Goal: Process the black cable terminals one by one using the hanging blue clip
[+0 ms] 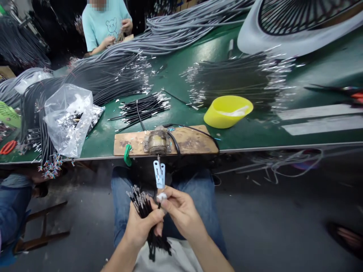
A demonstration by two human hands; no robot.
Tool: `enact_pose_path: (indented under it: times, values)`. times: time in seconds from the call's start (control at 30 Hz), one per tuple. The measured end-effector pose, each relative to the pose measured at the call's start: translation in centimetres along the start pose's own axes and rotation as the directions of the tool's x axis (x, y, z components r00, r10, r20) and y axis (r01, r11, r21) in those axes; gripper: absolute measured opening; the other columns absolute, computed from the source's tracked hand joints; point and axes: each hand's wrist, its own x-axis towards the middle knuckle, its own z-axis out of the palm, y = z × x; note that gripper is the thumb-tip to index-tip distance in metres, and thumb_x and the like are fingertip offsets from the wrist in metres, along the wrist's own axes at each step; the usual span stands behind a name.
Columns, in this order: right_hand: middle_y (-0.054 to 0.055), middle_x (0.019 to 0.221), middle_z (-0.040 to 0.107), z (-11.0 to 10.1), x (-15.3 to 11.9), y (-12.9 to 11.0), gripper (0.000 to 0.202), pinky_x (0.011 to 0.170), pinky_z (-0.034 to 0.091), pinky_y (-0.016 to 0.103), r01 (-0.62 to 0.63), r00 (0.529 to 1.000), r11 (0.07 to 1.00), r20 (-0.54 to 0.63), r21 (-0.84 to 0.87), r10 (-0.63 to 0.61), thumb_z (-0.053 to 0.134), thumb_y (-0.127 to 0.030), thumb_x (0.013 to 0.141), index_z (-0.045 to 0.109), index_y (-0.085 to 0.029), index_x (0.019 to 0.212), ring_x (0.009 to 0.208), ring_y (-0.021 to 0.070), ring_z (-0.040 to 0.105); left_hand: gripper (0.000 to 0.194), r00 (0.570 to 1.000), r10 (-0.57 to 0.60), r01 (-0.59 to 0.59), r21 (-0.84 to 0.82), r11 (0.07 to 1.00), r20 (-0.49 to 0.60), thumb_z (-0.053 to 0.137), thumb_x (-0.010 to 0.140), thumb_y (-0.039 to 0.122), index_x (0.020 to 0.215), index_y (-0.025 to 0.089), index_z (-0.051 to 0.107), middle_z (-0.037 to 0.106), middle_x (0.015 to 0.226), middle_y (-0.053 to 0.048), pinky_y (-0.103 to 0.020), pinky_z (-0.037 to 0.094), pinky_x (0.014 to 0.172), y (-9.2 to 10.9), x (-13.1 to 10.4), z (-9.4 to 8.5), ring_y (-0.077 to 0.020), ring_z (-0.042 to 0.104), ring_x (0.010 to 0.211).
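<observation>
My left hand (141, 224) is closed around a bundle of short black cables (140, 202) with silvery tips pointing up and away. My right hand (181, 209) pinches a small white piece (161, 196) at the end of one black cable, close beside the bundle. Just beyond my fingertips, a light blue clothespin (159, 174) hangs on a thin metal shaft in front of a small motor (157, 140). The motor sits on a wooden board (190, 138) at the table's edge, where a green clamp (127, 155) shows.
On the green table (176, 81) lie black cable piles (144, 109), a yellow container (227, 112), a plastic bag (69, 121) and scissors (334, 88). A fan (255, 34) stands at the back right. A person (104, 28) works across the table.
</observation>
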Motion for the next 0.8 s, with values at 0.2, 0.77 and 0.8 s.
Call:
enact_pose_path:
  times: [0.2,0.77,0.8]
  values:
    - [0.002,0.066,0.053,0.6,-0.1,0.4,0.021,0.057,0.044,0.029,0.516,0.722,0.543,-0.005,-0.662,-0.692,0.053,-0.001,0.075,0.058,-0.021,0.075,0.063,0.0162,0.049,0.037,0.996,0.036,-0.033,0.040,0.999,-0.079,0.071,0.067,0.044,0.062,0.014,0.050,0.042,0.039,0.005,-0.017,0.028,0.036,0.6,0.1,0.2,-0.0026,0.036,0.033]
    - [-0.002,0.059,0.049,-1.5,1.7,-3.8,0.038,0.055,0.036,0.023,-0.477,0.857,0.865,0.135,-0.156,0.497,0.073,-0.050,0.060,0.057,-0.015,0.063,0.056,0.0104,0.044,0.026,0.987,0.070,-0.114,0.324,0.939,0.142,0.077,0.062,0.028,0.061,0.014,0.056,0.061,0.062,-0.004,-0.025,0.045,0.057,4.2,0.9,-2.3,-0.0126,0.054,0.059]
    - [-0.002,0.059,0.050,-1.6,2.3,-4.3,0.039,0.056,0.037,0.024,-0.439,0.881,0.873,0.091,-0.213,0.465,0.071,-0.052,0.061,0.057,-0.016,0.062,0.058,0.0114,0.045,0.026,0.987,0.077,-0.121,0.331,0.936,0.142,0.077,0.062,0.028,0.061,0.014,0.055,0.061,0.063,-0.004,-0.025,0.045,0.058,4.2,0.9,-2.2,-0.0133,0.055,0.059]
